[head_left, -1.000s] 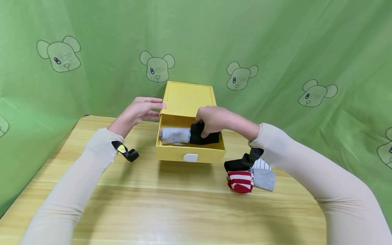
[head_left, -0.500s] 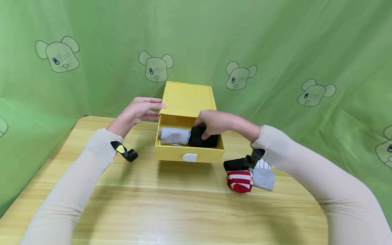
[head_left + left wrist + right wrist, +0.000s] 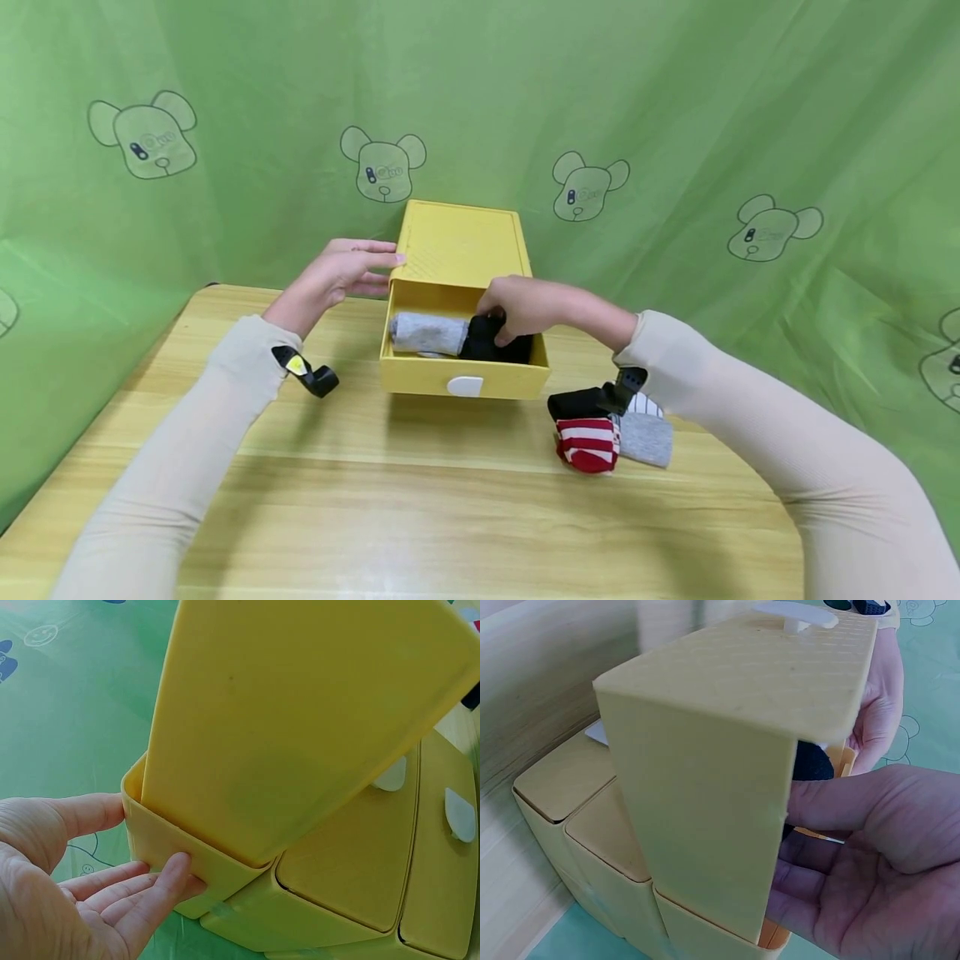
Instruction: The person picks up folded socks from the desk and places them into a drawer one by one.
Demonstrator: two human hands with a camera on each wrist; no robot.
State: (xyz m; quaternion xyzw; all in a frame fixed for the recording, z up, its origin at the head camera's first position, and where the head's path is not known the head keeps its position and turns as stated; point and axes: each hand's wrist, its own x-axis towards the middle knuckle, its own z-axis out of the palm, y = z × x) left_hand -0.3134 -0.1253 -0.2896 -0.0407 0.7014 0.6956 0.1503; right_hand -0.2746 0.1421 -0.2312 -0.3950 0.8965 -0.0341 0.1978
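The top drawer [image 3: 412, 372] of a yellow cabinet [image 3: 465, 242] is pulled out. Inside it, a rolled grey sock [image 3: 431, 335] lies on the left and a folded black sock [image 3: 478, 343] on the right. My right hand [image 3: 522, 305] reaches in from above and pinches the black sock between thumb and fingers; the drawer wall [image 3: 697, 802] hides part of this in the right wrist view. My left hand [image 3: 347, 268] rests against the cabinet's left side. In the left wrist view its thumb touches the rim and its extended fingers [image 3: 174, 874] lie along the casing.
To the right on the wooden table [image 3: 420, 517] lie a black sock [image 3: 577, 405], a red-and-white striped sock [image 3: 588, 446] and a grey sock [image 3: 647, 439]. Closed drawers [image 3: 352, 855] with white handles sit below the open one. A green curtain [image 3: 480, 100] hangs behind.
My right hand has moved slightly down and toward the drawer front, and the black sock sits lower in the drawer. My left hand stays in place.
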